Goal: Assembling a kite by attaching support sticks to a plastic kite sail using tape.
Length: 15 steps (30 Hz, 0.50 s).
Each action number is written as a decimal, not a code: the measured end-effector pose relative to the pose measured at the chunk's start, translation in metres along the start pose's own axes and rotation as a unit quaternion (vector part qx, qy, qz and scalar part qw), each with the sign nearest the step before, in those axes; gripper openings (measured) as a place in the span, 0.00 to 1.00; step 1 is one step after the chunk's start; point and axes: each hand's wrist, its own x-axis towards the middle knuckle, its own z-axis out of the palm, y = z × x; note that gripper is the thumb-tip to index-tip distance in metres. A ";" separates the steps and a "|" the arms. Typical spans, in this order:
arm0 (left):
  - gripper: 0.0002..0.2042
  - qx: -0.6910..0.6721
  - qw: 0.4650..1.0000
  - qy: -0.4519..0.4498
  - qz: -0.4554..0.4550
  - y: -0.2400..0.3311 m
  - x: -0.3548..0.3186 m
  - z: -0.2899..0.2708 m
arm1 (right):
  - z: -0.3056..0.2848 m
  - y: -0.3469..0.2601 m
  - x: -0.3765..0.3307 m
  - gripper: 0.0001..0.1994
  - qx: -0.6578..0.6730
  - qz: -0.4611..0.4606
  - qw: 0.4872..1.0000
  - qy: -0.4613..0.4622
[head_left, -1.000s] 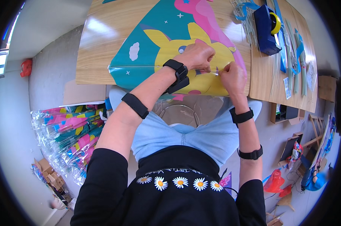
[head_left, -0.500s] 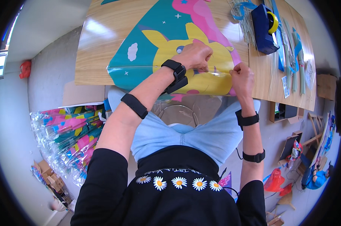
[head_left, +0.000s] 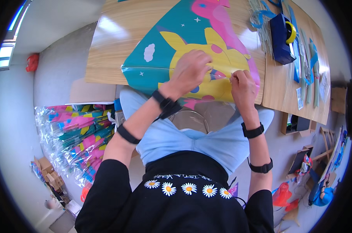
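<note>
A large teal, pink and yellow kite point(head_left: 145, 79) with a printed cartoon animal lies on the wooden table and hangs over its near edge. Across it runs a thin pale rod point(head_left: 152, 69), from the left corner towards my hands. My right hand point(head_left: 242, 86) pinches the rod near its right end, over the yellow print. Just left of it, my left hand point(head_left: 193, 69) is curled closed above the rod, slightly blurred. What its fingers hold, if anything, is hidden. Both arms wear black straps.
A blue tape dispenser point(head_left: 281, 40) with yellow tape stands at the table's right. Beside it lie bundled thin rods point(head_left: 315, 83) and blue ribbon point(head_left: 296, 58). Several plastic-wrapped printed kites point(head_left: 77, 136) are piled low on the left. Cardboard boxes point(head_left: 51, 174) stand farther off.
My left hand has moved left along the rod, away from my right hand. My right hand stays at the rod's right part. The whole view has shifted slightly.
</note>
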 end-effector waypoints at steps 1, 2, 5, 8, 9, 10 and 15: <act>0.10 0.040 0.999 0.021 -0.009 0.000 -0.021 -0.010 | 0.002 -0.005 -0.005 0.08 0.003 -0.004 1.000 -0.001; 0.12 0.080 0.996 0.042 -0.016 -0.001 -0.043 -0.019 | 0.003 -0.011 -0.012 0.15 -0.048 -0.051 0.997 0.008; 0.25 0.162 0.986 -0.020 -0.045 0.002 -0.096 -0.034 | 0.011 -0.041 -0.030 0.29 -0.109 -0.133 0.985 -0.013; 0.36 0.207 0.972 -0.080 -0.079 0.007 -0.122 -0.023 | 0.030 -0.064 -0.041 0.40 -0.117 -0.170 0.976 -0.075; 0.39 0.202 0.973 -0.076 -0.075 0.008 -0.123 -0.017 | 0.037 -0.067 -0.042 0.43 -0.116 -0.171 0.972 -0.108; 0.42 0.197 0.975 -0.073 -0.072 0.009 -0.123 -0.013 | 0.041 -0.069 -0.042 0.43 -0.116 -0.176 0.972 -0.107; 0.49 0.200 0.972 -0.102 -0.074 0.007 -0.113 -0.007 | 0.052 -0.075 -0.038 0.44 -0.117 -0.196 0.966 -0.118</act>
